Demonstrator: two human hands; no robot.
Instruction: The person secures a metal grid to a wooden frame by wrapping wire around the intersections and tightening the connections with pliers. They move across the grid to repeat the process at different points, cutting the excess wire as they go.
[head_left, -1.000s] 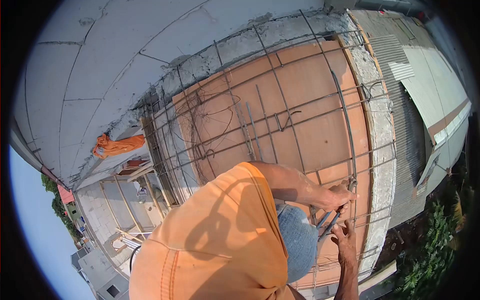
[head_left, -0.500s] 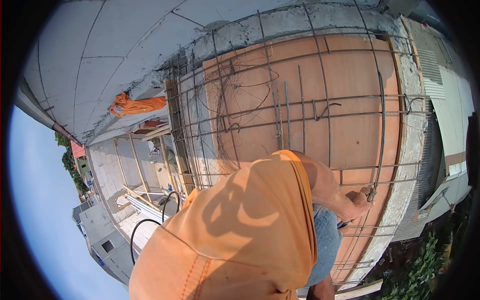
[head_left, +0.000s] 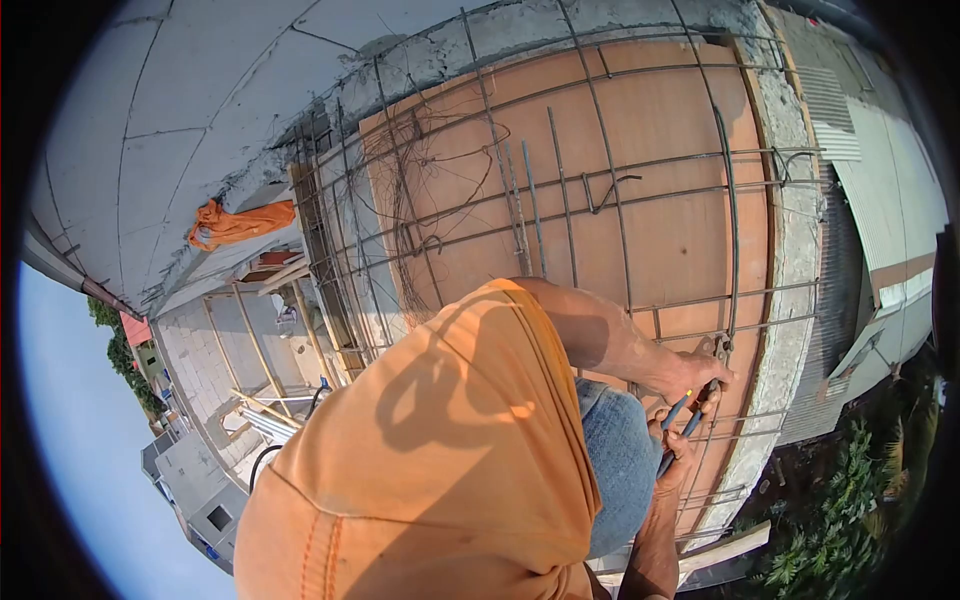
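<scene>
My right hand (head_left: pixel 676 458), low between the knee and the formwork board, is wrapped round the blue handles of a pair of pincers (head_left: pixel 690 420). One handle end shows yellow. The metal jaws are up against a thick steel bar (head_left: pixel 730 230), where it meets the rebar grid. My left hand (head_left: pixel 695 374) is closed beside the tool's pivot, at the same bar; whatever its fingers pinch is hidden. An orange-brown board (head_left: pixel 690 230) lies beneath the rebar grid. Tangled thin tie wire (head_left: pixel 410 170) rests on the grid further off.
A rough concrete edge (head_left: pixel 800 235) borders the board, with corrugated roofing (head_left: pixel 890 200) lower down beyond it. An orange cloth (head_left: pixel 240 224) hangs at the grey block wall (head_left: pixel 210 80). My denim-covered knee (head_left: pixel 625 470) is close to both hands. Plants (head_left: pixel 835 530) grow below.
My right hand and the pincers have come into sight from behind the knee, up to the bar. My left hand stays by the bar. The whole view has shifted somewhat.
</scene>
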